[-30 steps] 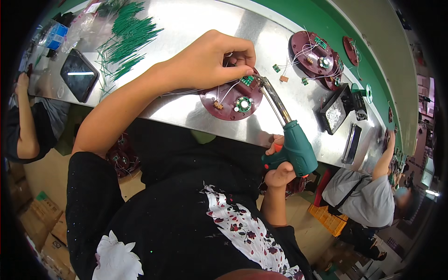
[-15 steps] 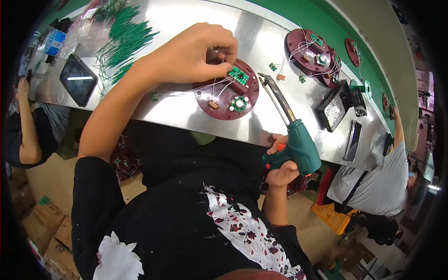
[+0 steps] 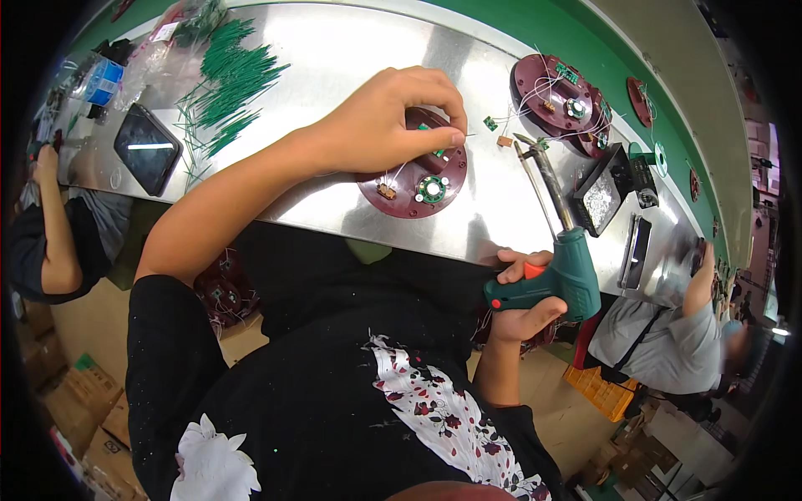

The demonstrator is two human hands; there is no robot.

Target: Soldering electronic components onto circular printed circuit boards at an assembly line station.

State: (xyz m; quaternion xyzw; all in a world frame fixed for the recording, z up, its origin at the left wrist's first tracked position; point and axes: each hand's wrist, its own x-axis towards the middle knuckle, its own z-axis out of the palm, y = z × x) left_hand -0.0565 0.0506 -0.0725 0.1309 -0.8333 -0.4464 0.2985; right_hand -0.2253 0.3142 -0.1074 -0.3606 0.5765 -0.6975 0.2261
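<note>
Maroon disc (image 3: 406, 194) on counter (image 3: 322, 213), 12 o'clock. Left hand (image 3: 388, 121) over it, can't tell if fingers grip. Right hand (image 3: 530, 321) clamped round soldering gun (image 3: 578, 271), 3 o'clock. Likely soldering; next calls for tip toward 9 o'clock.

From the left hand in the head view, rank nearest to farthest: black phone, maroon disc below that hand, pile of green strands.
Measured from the left hand:
1. maroon disc, directly below it and partly hidden
2. pile of green strands, off to its left
3. black phone, farther left, near the bench's front edge
</note>
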